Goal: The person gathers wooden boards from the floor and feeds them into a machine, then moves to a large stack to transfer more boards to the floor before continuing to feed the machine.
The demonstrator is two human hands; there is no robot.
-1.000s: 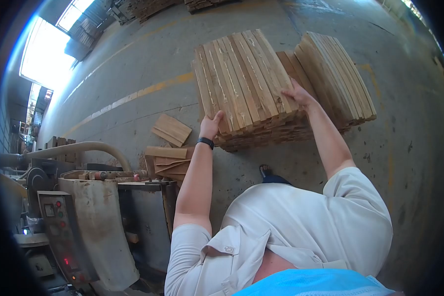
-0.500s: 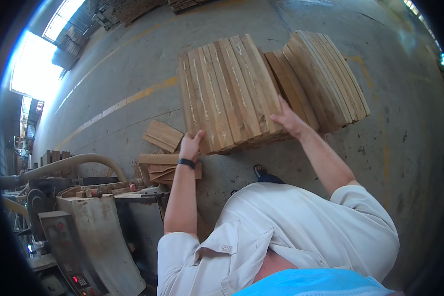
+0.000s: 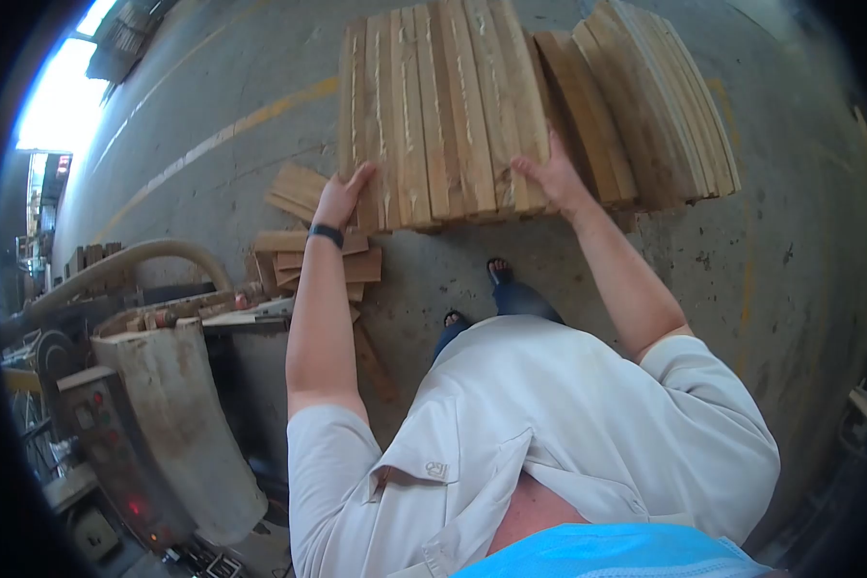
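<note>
Several long wooden boards stand side by side in a row (image 3: pixel 443 116), with whitish streaks along some of them. My left hand (image 3: pixel 342 197) presses on the left side of this row near its lower end, thumb on top. On the row's right side, my right hand (image 3: pixel 551 181) grips the near end, its thumb over the upper face. Between them the two hands clasp the row. Right of my right hand are darker boards (image 3: pixel 588 116) and a stack of curved, paler boards (image 3: pixel 655 106).
Loose wood pieces (image 3: pixel 356 265) lie on the floor left of the row. A machine with a control panel (image 3: pixel 116 453) and a thick hose (image 3: pixel 144 255) stands at the lower left. My feet (image 3: pixel 499 272) are on the floor below the boards.
The boards and both hands appear higher in the view, and the near end of the row is further from my body in the picture. Both hands keep their hold; more of my feet shows.
</note>
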